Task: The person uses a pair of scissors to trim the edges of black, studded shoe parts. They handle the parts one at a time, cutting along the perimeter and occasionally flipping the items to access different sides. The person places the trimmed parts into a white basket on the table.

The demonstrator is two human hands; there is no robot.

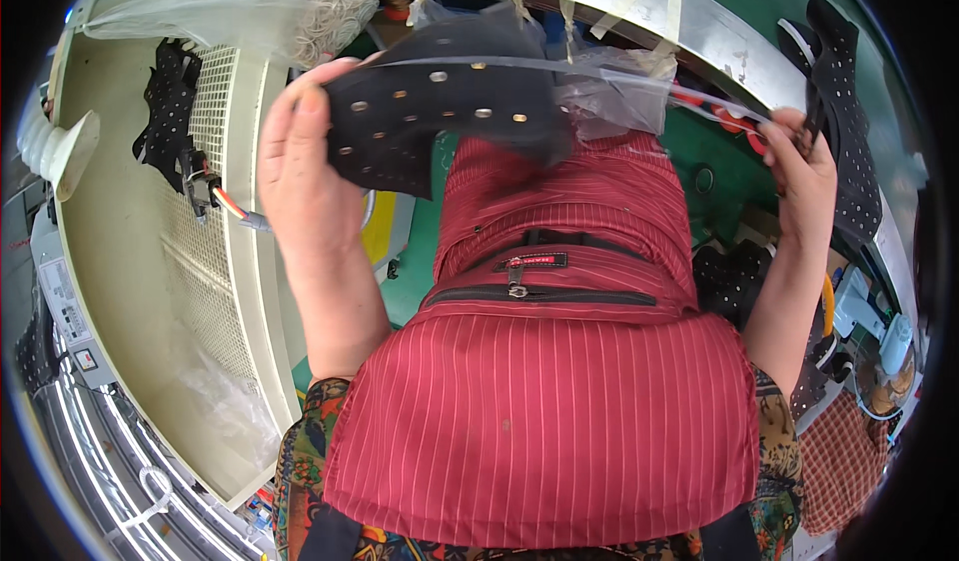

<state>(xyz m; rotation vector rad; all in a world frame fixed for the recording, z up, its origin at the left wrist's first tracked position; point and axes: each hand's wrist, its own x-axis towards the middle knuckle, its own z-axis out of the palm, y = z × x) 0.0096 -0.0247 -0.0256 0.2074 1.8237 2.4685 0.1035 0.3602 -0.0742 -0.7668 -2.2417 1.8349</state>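
A black fabric piece with rows of small metallic dots (440, 101) hangs in front of me, partly blurred by motion. My left hand (300, 146) is closed on its left edge, with the thumb on the near face. Across the top of the piece runs a thin pale strip (624, 77), reaching to the fingertips of my right hand (802, 166). That hand is closed in a pinch at the strip's end. Something small and dark shows beside its fingers, too indistinct to name. A maroon pinstriped apron (539, 411) covers my lap.
On my left stands a cream tray (130, 261) with a mesh wall and another dotted black piece (168, 111). A metal table edge (659, 11) carries tape strips. More dotted pieces (844, 131) hang at the right, above a light-blue fixture (867, 311). Clear plastic (619, 106) hangs ahead.
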